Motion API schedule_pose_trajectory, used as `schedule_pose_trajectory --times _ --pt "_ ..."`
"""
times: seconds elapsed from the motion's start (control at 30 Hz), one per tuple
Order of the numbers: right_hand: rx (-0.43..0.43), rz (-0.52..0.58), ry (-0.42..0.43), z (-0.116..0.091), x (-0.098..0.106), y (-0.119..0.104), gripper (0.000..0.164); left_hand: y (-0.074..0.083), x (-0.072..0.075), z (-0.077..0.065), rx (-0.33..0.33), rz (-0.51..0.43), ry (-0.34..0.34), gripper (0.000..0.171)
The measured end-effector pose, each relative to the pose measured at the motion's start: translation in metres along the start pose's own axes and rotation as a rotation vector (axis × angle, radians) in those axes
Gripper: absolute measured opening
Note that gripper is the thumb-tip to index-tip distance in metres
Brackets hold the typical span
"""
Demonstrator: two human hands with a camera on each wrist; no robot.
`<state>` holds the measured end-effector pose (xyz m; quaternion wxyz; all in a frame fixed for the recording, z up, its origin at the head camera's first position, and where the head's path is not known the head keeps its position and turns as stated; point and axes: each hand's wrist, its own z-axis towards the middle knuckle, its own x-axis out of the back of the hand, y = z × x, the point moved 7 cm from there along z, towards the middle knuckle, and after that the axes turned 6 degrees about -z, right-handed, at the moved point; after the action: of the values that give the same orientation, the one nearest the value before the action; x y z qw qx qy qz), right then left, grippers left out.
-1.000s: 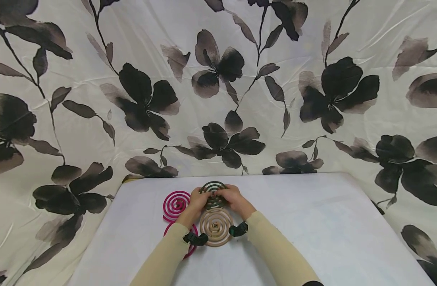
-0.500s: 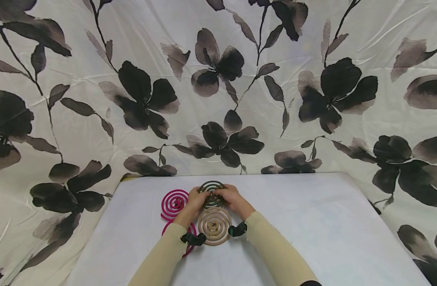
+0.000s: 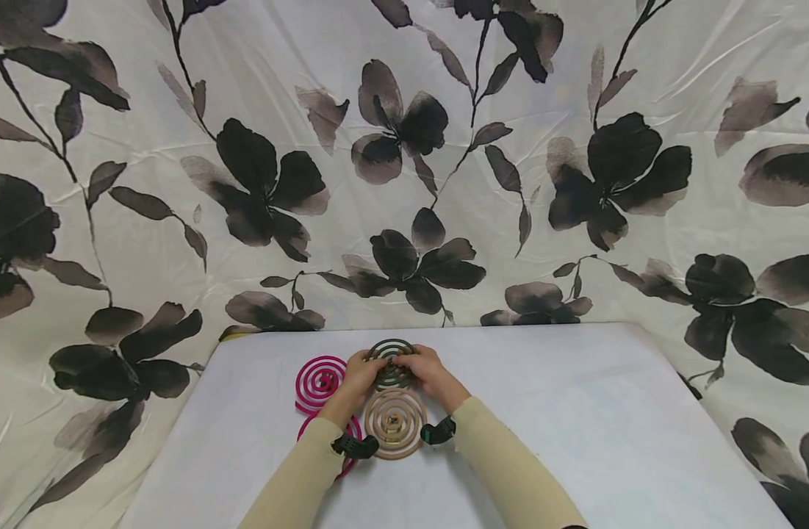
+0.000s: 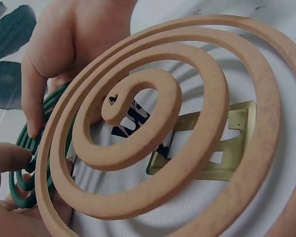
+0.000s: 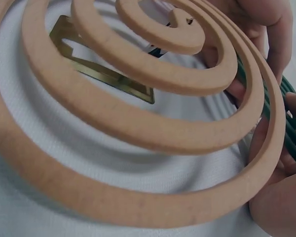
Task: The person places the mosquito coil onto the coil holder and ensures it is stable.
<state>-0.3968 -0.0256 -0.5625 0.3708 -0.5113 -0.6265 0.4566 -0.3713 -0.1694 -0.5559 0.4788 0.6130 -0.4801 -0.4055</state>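
Both hands hold a dark green mosquito coil (image 3: pixel 391 382) near the table's far edge. My left hand (image 3: pixel 359 376) grips its left side and my right hand (image 3: pixel 432 372) its right side, with the thumbs meeting near its centre. In the left wrist view the green coil (image 4: pixel 27 182) shows partly, behind a tan mosquito coil (image 4: pixel 217 108). That tan coil lies between the wrists, nearer the person, and no finger holds it. A brass-coloured metal stand (image 4: pixel 207 173) shows beneath its rings. Fingers hide the green coil's sides.
Left of the hands lies a pink mosquito coil (image 3: pixel 300 386). A second pink coil (image 3: pixel 359 427) lies nearer, partly covered by the left forearm. Everything rests on a white-covered table (image 3: pixel 563 411), with a floral cloth (image 3: pixel 404 184) hanging behind it.
The hands keep their grip on the green coil, with barely any motion. The whole head view shifts slightly.
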Motion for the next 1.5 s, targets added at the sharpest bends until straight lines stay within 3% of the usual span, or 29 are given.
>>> schedule_pose_trajectory --times 0.87,1.13,1.5 --pt "0.005 -0.065 0.070 -0.001 0.005 0.001 0.035 0.000 0.001 0.000 -0.016 0.042 0.041 0.039" --pt "0.018 -0.080 0.051 -0.003 0.008 0.004 0.035 -0.007 0.000 0.002 -0.003 0.023 0.020 0.035" --pt "-0.007 -0.039 -0.002 0.002 0.008 0.004 0.040 -0.004 -0.003 0.002 0.003 -0.019 0.007 0.037"
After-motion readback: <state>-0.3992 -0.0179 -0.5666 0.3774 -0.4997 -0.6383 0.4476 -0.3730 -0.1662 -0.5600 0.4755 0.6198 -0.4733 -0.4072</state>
